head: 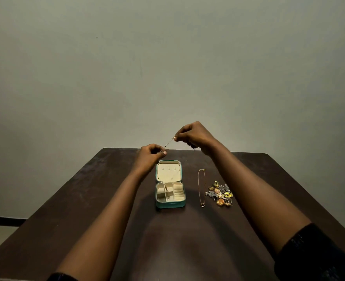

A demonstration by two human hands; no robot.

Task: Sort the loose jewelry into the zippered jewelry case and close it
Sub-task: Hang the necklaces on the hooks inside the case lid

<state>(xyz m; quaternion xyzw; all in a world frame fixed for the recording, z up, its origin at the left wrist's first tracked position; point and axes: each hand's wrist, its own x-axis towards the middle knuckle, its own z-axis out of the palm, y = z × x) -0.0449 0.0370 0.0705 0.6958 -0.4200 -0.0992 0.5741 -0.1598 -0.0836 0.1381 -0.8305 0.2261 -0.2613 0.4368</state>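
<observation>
Item in hand: thin chain (168, 143), stretched between my left hand (151, 154) and right hand (192, 135), each pinching one end. Its long axis slants up toward the right of the frame.

Just below it, nearer my left hand: open case (170, 184), lid back, a gold piece in its left compartment.

Right of the case on the counter (86, 199): one necklace (202, 187), one heap of rings and brooches (220, 194).

Dark brown wooden table (86, 199): matt, scuffed. Small teal square case (170, 205), centre frame: smooth outside, cream lining (168, 174) matt, soft-looking. Fine beaded metal chain (169, 142) above it, thin gold metal necklace (202, 204) & mixed metal jewelry heap (220, 194) right of centre: shiny.
</observation>
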